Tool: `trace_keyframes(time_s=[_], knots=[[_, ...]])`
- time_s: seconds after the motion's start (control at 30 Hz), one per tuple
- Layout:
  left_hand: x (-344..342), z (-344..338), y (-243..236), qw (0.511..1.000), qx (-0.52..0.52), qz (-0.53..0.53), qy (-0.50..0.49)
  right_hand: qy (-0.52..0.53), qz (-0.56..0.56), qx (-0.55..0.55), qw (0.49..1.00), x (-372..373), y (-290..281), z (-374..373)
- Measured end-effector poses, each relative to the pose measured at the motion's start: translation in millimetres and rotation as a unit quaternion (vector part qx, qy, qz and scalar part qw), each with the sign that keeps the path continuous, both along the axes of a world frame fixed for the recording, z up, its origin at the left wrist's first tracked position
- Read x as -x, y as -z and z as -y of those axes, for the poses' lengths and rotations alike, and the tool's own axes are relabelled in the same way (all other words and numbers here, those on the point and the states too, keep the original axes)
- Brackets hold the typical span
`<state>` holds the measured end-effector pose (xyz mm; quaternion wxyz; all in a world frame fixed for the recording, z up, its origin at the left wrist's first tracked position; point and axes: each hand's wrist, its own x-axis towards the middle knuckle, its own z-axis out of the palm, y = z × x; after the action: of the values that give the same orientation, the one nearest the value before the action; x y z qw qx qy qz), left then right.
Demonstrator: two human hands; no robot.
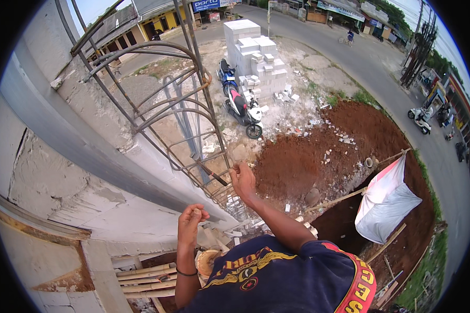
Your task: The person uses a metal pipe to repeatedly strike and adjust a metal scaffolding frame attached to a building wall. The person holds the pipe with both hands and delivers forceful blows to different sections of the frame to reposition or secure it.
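Observation:
A rusty rebar cage point(211, 112) of long rods and bent stirrups rises in front of me beside the block wall. My right hand point(243, 180) is at the lower right rod of the cage, its fingers bent and closed; what they hold is too small to make out. A dark-handled hand tool point(214, 176) sits among the bars just left of that hand, its head not clear. Lower and to the left, my left hand point(191, 219) is raised near the wall with thumb and fingertips pinched together. Anything between those fingertips cannot be made out.
A grey metal strip point(83, 133) runs along the block wall point(125, 219) at left. Bamboo poles point(146, 281) lie below. Farther down are red soil point(292, 161), a white sheet point(384, 203) on poles, parked motorbikes point(240, 104), stacked white blocks point(261, 60) and a road point(391, 99).

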<state>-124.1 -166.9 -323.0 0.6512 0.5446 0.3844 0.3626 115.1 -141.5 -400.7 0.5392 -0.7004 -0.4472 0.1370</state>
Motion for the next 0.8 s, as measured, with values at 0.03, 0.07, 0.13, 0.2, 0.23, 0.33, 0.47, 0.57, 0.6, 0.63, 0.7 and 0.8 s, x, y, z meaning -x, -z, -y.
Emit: trace_keyframes(time_s=[0.03, 0.07, 0.13, 0.2, 0.23, 0.33, 0.47, 0.57, 0.6, 0.63, 0.7, 0.8], knots=[[-3, 0, 3, 1.0, 0.009, 0.004, 0.014, 0.032, 0.017, -0.021, 0.999, -8, -4, -5], [-7, 1, 5, 0.999, 0.02, 0.003, 0.025, 0.062, 0.031, -0.045, 0.997, -15, -9, -11], [-16, 2, 6, 0.999, 0.026, -0.002, 0.048, 0.012, 0.103, -0.066, 0.992, -25, -15, -24], [-25, 2, 5, 0.997, 0.014, -0.007, 0.077, -0.005, 0.154, -0.127, 0.98, -29, -18, -33], [-30, 1, 5, 0.997, 0.016, -0.005, 0.08, -0.016, 0.159, -0.109, 0.981, -31, -19, -35], [-40, 0, 5, 0.996, 0.011, -0.01, 0.087, -0.034, 0.187, -0.078, 0.979, -30, -18, -35], [-40, 1, 11, 0.996, 0.015, -0.01, 0.085, -0.05, 0.246, -0.064, 0.966, -29, -22, -22], [-36, 4, 20, 0.995, 0.044, -0.035, 0.077, -0.06, 0.262, -0.069, 0.961, -30, -33, -11], [-35, 6, 23, 0.995, 0.048, -0.032, 0.087, -0.064, 0.248, -0.073, 0.964, -30, -37, -6], [-34, 8, 26, 0.994, 0.058, -0.033, 0.09, -0.081, 0.231, -0.066, 0.967, -30, -42, -2], [-30, 14, 31, 0.992, 0.075, -0.033, 0.094, -0.063, 0.211, -0.045, 0.974, -34, -50, 8], [-24, 21, 34, 0.992, 0.08, -0.019, 0.098, -0.06, 0.199, -0.014, 0.978, -37, -63, 11]])
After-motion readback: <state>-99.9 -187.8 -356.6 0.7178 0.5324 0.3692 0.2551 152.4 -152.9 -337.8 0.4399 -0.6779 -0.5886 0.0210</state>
